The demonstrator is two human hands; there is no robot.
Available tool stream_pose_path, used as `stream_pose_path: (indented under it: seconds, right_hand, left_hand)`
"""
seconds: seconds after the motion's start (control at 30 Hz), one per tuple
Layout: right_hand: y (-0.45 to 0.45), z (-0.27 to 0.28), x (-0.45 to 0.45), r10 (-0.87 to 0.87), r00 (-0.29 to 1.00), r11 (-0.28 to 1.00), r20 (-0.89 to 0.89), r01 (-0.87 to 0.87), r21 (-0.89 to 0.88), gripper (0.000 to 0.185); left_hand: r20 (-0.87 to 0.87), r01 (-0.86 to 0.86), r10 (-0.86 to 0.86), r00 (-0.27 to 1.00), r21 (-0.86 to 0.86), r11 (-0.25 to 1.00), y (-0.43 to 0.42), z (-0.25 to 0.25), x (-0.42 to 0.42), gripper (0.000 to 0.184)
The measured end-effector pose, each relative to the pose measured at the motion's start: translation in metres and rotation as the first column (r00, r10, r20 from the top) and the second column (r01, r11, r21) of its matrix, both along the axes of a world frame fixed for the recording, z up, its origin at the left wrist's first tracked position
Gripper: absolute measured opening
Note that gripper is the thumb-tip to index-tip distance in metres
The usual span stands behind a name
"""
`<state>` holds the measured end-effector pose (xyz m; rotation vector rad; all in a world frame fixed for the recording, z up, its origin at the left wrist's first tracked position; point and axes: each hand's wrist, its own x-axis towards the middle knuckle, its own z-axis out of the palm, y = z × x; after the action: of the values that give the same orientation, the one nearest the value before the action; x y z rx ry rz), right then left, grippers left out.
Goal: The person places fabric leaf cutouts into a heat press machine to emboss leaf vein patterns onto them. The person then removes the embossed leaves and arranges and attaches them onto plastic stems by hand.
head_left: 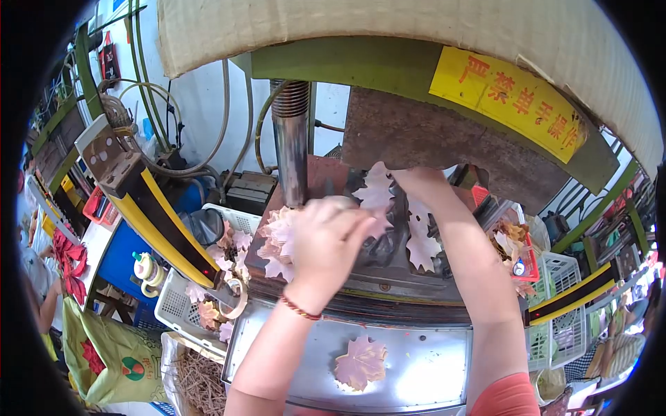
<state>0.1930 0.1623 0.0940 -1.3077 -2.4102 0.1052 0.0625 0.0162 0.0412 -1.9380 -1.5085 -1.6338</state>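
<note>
My left hand [326, 243], with its fingers bent together, holds a pale pink leaf [378, 220] over the dark press bed [340, 286]. A stack of similar leaves [276, 239] lies beside its wrist side, at the left of the bed. My right hand [420, 182] reaches to the back of the bed, at the top end of an upright row of leaf shapes [377, 186]; its fingers are hidden. Another leaf strip [421, 239] lies just left of my right forearm. One leaf [361, 362] rests on the metal tray [298, 367] in front.
A metal column [291, 152] stands behind the bed. Yellow-and-black guard bars rise at left [163, 225] and right [576, 295]. White baskets [182, 312] and a red basket [533, 260] flank the press. A yellow sign [510, 100] hangs overhead.
</note>
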Motion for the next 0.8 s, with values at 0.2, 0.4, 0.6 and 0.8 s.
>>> stream_pose_path:
  seconds: [0.2, 0.4, 0.6, 0.8]
  right_hand:
    - [-0.042, 0.046, 0.025, 0.040, 0.999, 0.939, 0.019, -0.031, -0.344, 0.041]
    - [-0.031, 0.012, 0.025, 0.001, 0.712, 0.899, -0.702, -0.308, -0.311, 0.027]
    - [-0.021, 0.008, 0.051, -0.066, 0.736, 0.952, -0.673, -0.154, -0.263, 0.016]
    - [-0.042, 0.011, 0.058, -0.052, 0.691, 0.862, -0.721, -0.334, -0.382, 0.013]
  left_hand:
    - [-0.141, 0.042, -0.072, 0.987, -0.207, 0.977, 0.000, -0.021, 0.019, 0.030]
    - [-0.171, -0.013, -0.042, 0.984, -0.307, 0.951, -0.007, -0.010, 0.018, 0.025]
    - [0.024, 0.089, -0.086, 0.996, -0.233, 0.968, 0.002, -0.008, 0.011, 0.016]
    - [0.288, 0.271, -0.140, 0.947, -0.489, 0.829, 0.050, 0.054, 0.015, 0.022]
